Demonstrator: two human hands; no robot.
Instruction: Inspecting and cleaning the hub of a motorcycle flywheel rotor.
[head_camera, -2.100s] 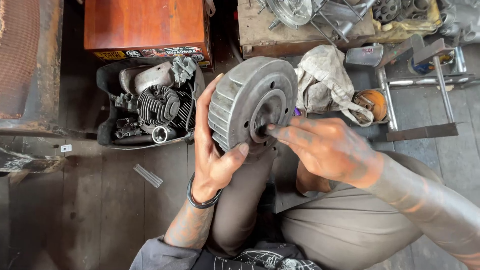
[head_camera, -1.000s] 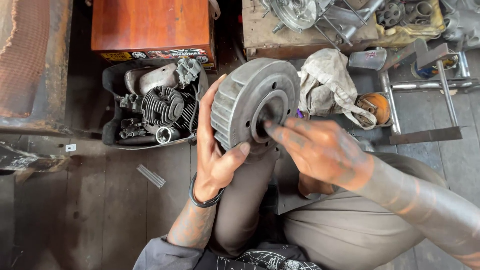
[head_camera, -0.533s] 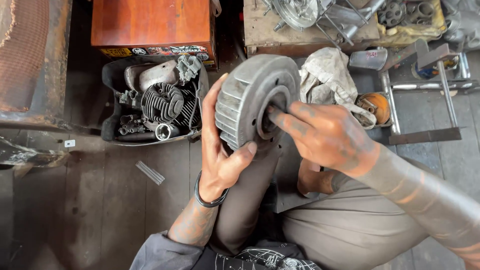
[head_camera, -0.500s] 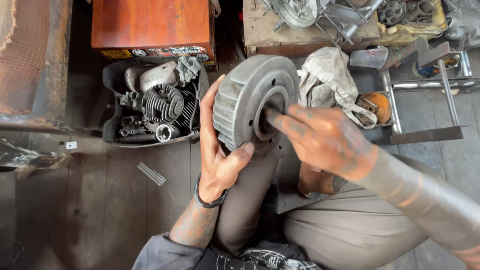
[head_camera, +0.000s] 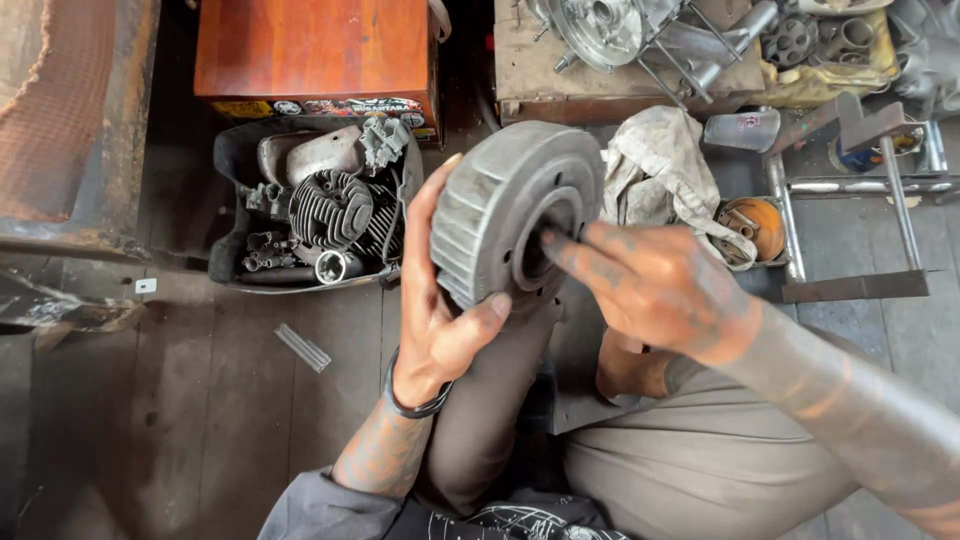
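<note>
At left of centre a black tub of engine parts (head_camera: 310, 215) is seen on the floor. The left hand (head_camera: 440, 320) is wrapped around the finned grey drum (head_camera: 515, 220), held mid-frame above the lap. The right hand (head_camera: 650, 285) is pressed into its hub, fingers narrow. Supported one-handed, the heavy drum could slip and drop.

That finned drum (head_camera: 505, 215) looks like dull grey cast metal, matt and grimy. The rag (head_camera: 655, 170) beside it is stained off-white cloth. The box (head_camera: 315, 50) up top is glossy reddish wood, and the floor (head_camera: 160, 420) is rough, worn grey planks. The engine parts (head_camera: 325, 215) in the tray are oily bare metal.
</note>
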